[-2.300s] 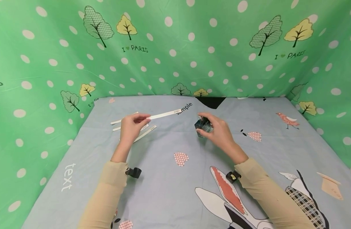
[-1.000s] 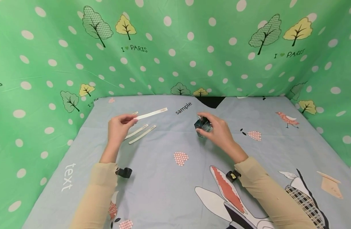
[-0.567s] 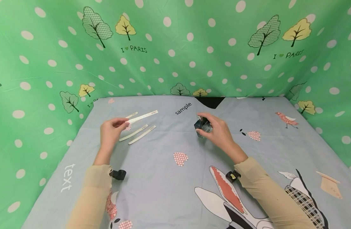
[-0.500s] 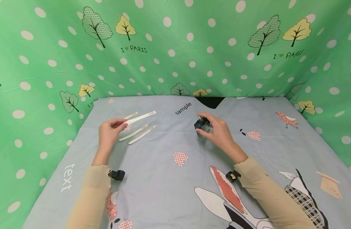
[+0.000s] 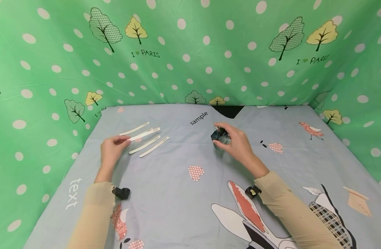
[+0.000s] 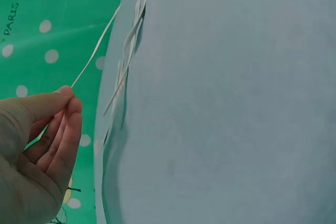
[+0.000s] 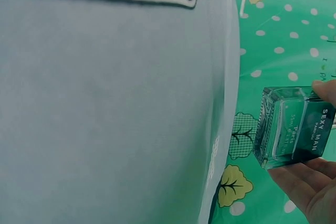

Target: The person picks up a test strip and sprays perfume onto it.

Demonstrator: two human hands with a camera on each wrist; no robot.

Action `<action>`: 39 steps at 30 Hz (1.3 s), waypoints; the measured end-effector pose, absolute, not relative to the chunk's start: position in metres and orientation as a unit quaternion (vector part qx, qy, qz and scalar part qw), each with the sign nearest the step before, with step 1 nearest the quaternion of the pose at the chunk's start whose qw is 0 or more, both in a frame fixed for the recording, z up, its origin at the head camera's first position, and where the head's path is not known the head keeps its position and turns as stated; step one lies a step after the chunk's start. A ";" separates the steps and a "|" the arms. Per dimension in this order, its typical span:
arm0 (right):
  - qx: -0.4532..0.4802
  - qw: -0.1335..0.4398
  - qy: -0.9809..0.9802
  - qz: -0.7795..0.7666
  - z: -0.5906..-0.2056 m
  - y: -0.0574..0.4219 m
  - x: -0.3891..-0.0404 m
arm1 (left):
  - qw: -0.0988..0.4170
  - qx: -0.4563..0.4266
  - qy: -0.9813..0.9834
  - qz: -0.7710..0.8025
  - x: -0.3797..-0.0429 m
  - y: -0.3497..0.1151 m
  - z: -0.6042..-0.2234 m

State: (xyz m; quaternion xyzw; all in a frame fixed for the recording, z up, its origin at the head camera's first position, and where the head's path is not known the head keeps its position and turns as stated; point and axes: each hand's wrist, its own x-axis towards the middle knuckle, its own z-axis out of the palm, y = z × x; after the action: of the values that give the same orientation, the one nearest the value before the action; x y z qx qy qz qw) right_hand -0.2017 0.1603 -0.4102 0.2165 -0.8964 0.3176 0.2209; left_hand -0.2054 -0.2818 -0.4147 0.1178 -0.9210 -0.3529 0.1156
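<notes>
My left hand pinches one end of a white paper strip between thumb and fingertips, over the left part of the table. In the left wrist view the held strip points up and away from the fingertips. Several more white strips with small print at one end lie on the cloth around it. One of them is partly covered by the held strip. My right hand grips a dark, square glass perfume bottle. The right wrist view shows the bottle with "SEXY MAN PARFUM" on it.
A grey-blue printed cloth covers the table, with hearts, birds and a rabbit figure drawn on it. Behind and at both sides hangs a green polka-dot curtain. Each wrist wears a small black camera.
My left hand has moved left and slightly down, bringing the paper strip from near the word "sample" to over the other strips. The right hand and bottle have stayed still.
</notes>
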 end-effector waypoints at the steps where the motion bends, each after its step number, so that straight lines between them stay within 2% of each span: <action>1: 0.216 0.221 -0.897 0.317 -0.410 0.160 -0.202 | 0.112 0.120 -0.922 -0.350 -0.205 -0.283 -0.416; 10: 0.220 0.223 -0.894 0.320 -0.410 0.160 -0.201 | 0.093 0.117 -0.929 -0.338 -0.202 -0.292 -0.422; 19: 0.218 0.221 -0.896 0.318 -0.410 0.159 -0.201 | 0.042 0.125 -0.923 -0.362 -0.197 -0.298 -0.421; 32: 0.221 0.221 -0.894 0.321 -0.409 0.158 -0.200 | 0.071 0.127 -0.936 -0.322 -0.190 -0.300 -0.415; 39: 0.224 0.222 -0.893 0.322 -0.408 0.158 -0.201 | 0.067 0.106 -0.938 -0.323 -0.187 -0.298 -0.413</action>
State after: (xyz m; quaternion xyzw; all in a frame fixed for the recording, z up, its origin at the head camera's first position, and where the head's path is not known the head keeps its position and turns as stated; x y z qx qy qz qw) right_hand -0.2015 0.1578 -0.4083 0.2239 -0.8927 0.3224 0.2215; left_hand -0.1872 -0.2977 -0.4125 0.1064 -0.9379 -0.3231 0.0674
